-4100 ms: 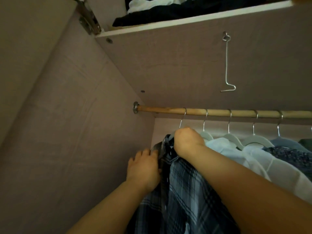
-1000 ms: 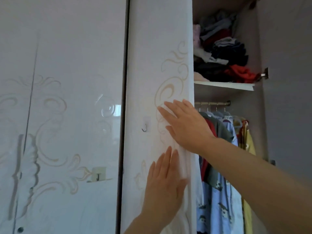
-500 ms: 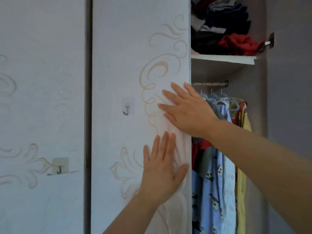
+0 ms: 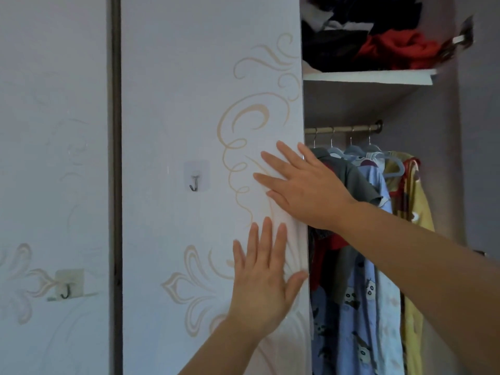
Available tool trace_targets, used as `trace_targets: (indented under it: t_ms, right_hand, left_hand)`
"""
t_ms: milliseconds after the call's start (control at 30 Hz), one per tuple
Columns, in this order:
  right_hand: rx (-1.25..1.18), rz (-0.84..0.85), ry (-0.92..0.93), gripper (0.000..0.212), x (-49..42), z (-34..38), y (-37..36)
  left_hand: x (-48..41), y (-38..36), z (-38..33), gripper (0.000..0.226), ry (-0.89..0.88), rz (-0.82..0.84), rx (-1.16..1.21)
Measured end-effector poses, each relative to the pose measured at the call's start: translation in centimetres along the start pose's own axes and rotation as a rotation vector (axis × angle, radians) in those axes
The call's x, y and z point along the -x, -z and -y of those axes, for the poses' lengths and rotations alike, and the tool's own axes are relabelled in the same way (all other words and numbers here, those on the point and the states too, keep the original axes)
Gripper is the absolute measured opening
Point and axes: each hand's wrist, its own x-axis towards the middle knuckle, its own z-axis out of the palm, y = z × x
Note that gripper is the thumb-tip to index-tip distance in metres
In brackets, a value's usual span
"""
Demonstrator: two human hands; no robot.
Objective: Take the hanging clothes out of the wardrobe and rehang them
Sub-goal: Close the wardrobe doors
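Both my hands lie flat on a white wardrobe door (image 4: 189, 104) with beige swirls. My right hand (image 4: 300, 185) presses near the door's right edge, fingers straight. Below it my left hand (image 4: 262, 280) presses the same door, fingers spread, thumb at the edge. To the right the wardrobe stands open. Several hanging clothes (image 4: 359, 293) hang from a rail (image 4: 343, 128): a grey top, a blue printed garment, a red one and a yellow one (image 4: 414, 212). My right forearm crosses in front of them.
A shelf (image 4: 368, 76) above the rail holds piled dark and red clothes (image 4: 400, 47). A stick-on hook (image 4: 194, 177) sits on the door, another hook (image 4: 66, 288) on the left door. A second open door (image 4: 481, 158) stands at the far right.
Four seconds ago both hands held a plaid shirt on the rail inside a wardrobe. Over the last second both hands stayed flat on the door while the view shifted slightly.
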Motion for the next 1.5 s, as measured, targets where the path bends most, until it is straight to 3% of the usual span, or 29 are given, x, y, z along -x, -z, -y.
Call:
trace_targets:
  t_ms: [633, 833, 933, 1167, 1333, 1500]
  right_hand:
    - [-0.165, 0.199, -0.077, 0.057, -0.8, -1.0, -10.5]
    - [-0.155, -0.001, -0.106, 0.048, -0.6, -0.6, -12.9]
    - [-0.159, -0.024, -0.121, 0.047, -0.7, -0.3, -12.9]
    - [-0.235, 0.207, -0.193, 0.052, -0.8, -0.3, -10.0]
    - [-0.239, 0.047, -0.326, 0.045, 2.5, -1.2, -5.7]
    - [-0.099, 0.073, -0.472, 0.044, 9.3, -4.0, -0.4]
  left_hand:
    - [-3.8, -9.7, 4.8, 0.066, -0.149, -0.004, -0.097]
    - [-3.8, -11.5, 5.7, 0.064, -0.184, -0.132, -0.074]
    - [-4.1, -11.8, 5.5, 0.064, -0.183, -0.173, -0.087]
    - [-4.2, -10.8, 4.7, 0.063, -0.154, -0.157, -0.081]
    - [-5.2, -8.9, 1.9, 0.053, -0.13, -0.161, 0.11]
    - [-7.3, -7.4, -4.7, 0.051, -0.223, -0.14, 0.329]
